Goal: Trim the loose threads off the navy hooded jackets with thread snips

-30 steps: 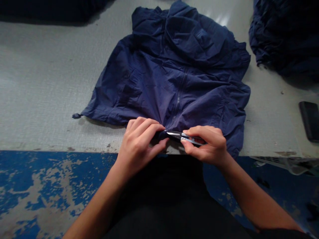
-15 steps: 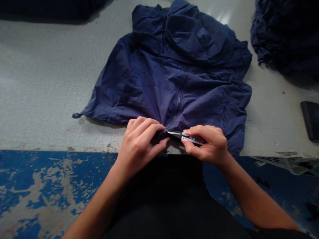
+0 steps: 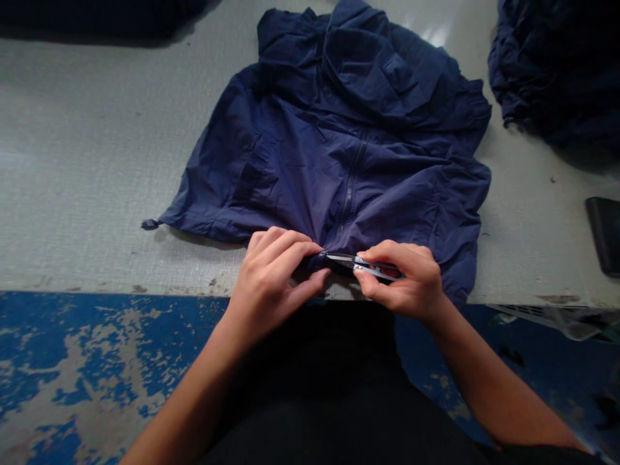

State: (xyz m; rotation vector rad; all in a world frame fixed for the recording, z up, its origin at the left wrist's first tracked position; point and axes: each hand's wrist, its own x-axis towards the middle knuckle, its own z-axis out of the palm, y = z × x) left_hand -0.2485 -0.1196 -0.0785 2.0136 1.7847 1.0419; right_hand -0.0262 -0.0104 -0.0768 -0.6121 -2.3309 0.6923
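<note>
A navy blue jacket (image 3: 300, 161) with a front zipper (image 3: 349, 184) lies spread on the table, its hem at the front edge. My left hand (image 3: 276, 281) grips the hem by the zipper's lower end, fingers above and thumb below. In my right hand (image 3: 404, 278) is a pair of thread snips (image 3: 361, 263), held between thumb and fingers. The blades point left, their tips at the hem close to my left fingertips. Whether the tips touch thread or cloth I cannot tell.
The pale table (image 3: 87, 168) ends in a chipped front edge. Dark cloth heaps stand at the back right (image 3: 557, 71) and back left (image 3: 97, 19). A black flat object (image 3: 604, 236) lies at the right. Under the edge on the right hangs a white basket (image 3: 557, 318).
Both hands stay nearly in place at the hem. The snips have barely shifted, and the jacket lies as before.
</note>
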